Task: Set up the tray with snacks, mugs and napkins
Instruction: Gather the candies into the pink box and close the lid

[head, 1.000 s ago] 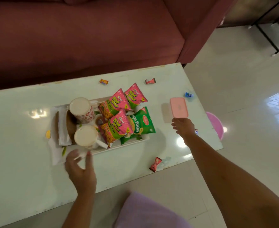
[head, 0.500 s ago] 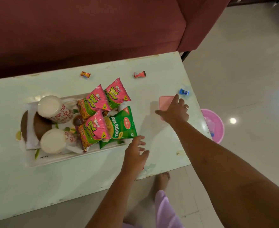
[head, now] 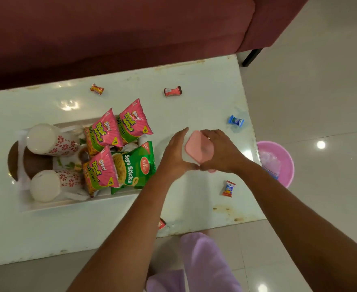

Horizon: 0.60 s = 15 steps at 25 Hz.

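A white tray (head: 47,206) lies on the pale table, left of centre. On it are two white mugs with red flowers (head: 47,140) (head: 49,185) lying on their sides, three pink snack packets (head: 134,123) and a green Soya Sticks packet (head: 135,165). White napkins (head: 23,178) lie under the mugs. Right of the tray, both hands hold a small pink-lidded box (head: 198,149) just above the table. My left hand (head: 175,154) grips its left side and my right hand (head: 222,152) its right side.
Wrapped candies lie scattered on the table (head: 194,110): an orange one (head: 97,88), a red one (head: 172,91), a blue one (head: 236,120), another (head: 228,188) near the right edge, one (head: 161,224) at the front edge. A maroon sofa (head: 120,28) stands behind. A pink basin (head: 278,161) sits on the floor.
My right hand has lifted the pink box off the table. My left hand has moved right from the tray's front edge and joined it on the box.
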### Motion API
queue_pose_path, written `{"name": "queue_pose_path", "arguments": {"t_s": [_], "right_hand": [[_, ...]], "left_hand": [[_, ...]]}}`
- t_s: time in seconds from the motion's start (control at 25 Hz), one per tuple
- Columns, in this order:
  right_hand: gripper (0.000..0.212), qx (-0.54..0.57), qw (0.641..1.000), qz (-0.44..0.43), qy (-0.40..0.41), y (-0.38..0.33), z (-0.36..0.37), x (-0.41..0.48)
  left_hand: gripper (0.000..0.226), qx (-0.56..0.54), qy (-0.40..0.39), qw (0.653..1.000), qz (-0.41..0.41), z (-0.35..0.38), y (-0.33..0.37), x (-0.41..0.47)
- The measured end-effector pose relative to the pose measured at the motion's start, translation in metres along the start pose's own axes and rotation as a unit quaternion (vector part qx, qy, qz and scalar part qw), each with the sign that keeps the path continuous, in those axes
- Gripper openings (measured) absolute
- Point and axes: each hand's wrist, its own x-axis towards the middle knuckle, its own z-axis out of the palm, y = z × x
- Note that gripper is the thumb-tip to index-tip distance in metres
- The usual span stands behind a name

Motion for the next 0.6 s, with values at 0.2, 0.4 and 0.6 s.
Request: {"name": "queue_pose_path", "arguments": {"t_s": [0.2,0.4,0.6], "right_hand": [[0.097,0.042,0.997,-0.056,-0.043,0.016,-0.021,0.001],[0.092,0.053,0.995,-0.082,-0.021,0.016,-0.025,0.006],[0.092,0.079,0.992,-0.099,0.024,0.016,-0.015,-0.001]], "left_hand": [[0.099,0.084,-0.033,0.995,0.045,-0.001,0.017,0.023],[0.101,0.106,0.032,0.992,0.064,0.005,0.019,0.019],[0.093,0.068,0.073,0.992,0.074,0.013,0.01,0.011]]}}
